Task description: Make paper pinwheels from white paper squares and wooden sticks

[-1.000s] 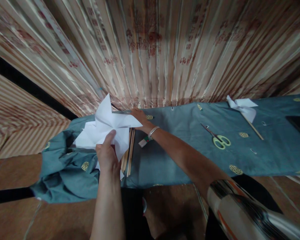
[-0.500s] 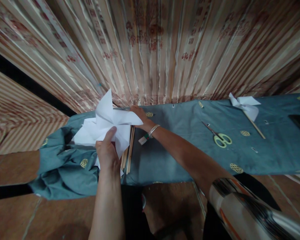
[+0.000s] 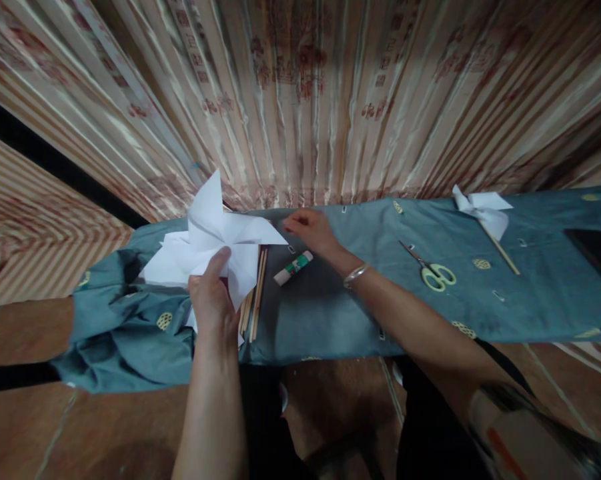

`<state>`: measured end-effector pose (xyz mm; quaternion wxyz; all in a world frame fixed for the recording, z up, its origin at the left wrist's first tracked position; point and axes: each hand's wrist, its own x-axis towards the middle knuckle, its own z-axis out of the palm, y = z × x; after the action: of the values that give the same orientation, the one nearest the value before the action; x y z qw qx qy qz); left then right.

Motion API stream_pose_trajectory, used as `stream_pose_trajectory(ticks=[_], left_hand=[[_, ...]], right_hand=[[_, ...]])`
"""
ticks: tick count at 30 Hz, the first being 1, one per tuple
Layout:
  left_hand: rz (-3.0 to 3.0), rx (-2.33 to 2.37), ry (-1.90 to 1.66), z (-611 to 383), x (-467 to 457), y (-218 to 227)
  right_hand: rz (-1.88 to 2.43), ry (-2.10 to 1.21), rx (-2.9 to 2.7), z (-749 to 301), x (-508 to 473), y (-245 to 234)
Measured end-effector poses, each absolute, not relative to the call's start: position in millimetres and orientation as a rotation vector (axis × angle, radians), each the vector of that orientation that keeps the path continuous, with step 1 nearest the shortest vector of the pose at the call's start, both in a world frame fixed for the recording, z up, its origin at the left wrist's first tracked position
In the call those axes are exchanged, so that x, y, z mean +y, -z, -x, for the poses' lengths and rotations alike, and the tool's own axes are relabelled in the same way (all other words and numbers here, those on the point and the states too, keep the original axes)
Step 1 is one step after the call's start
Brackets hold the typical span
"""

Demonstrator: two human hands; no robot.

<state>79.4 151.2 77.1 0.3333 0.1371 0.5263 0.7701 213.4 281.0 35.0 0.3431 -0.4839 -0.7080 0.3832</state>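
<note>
My left hand (image 3: 213, 290) grips a white paper pinwheel (image 3: 225, 230), thumb pressed on its front near the centre. Several wooden sticks (image 3: 259, 293) lie on the cloth beside the pinwheel's right side, partly covered by it. To the right of the pinwheel, my right hand (image 3: 313, 230) is raised above the cloth with its fingertips pinched together. Whatever is in that pinch, if anything, is too small to make out. A glue stick (image 3: 293, 268) with a green label lies just below the right hand. More white paper (image 3: 165, 263) shows behind the pinwheel.
Green-handled scissors (image 3: 436, 275) lie on the blue-green cloth (image 3: 340, 320) right of my right arm. Further right are a finished-looking pinwheel on a stick (image 3: 487, 213) and a dark flat object (image 3: 593, 250). A patterned curtain (image 3: 310, 133) hangs along the back edge.
My right hand has moved right from behind the pinwheel's edge, its fingers now pinched. The glue stick is more fully exposed. My left hand still holds the pinwheel.
</note>
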Motion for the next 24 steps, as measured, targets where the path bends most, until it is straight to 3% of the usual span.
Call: stream_pose_trajectory(ticks=[4, 6, 8, 13, 24], left_hand=[[-0.434, 1.326, -1.963, -91, 153, -74], [-0.483, 1.308, -1.939, -101, 154, -70], [-0.540, 1.316, -1.891, -113, 154, -66], [-0.608, 1.313, -1.743, -142, 155, -53], [-0.725, 1.312, -1.688, -160, 162, -47]], right_hand=[[1.153, -1.492, -1.592, -292, 244, -20], [1.196, -1.572, -1.630, -326, 225, -15], [1.291, -1.455, -1.807, -350, 207, -13], [1.607, -0.596, -2.392, -370, 177, -22], [1.472, -0.817, -2.075, -404, 186, -6]])
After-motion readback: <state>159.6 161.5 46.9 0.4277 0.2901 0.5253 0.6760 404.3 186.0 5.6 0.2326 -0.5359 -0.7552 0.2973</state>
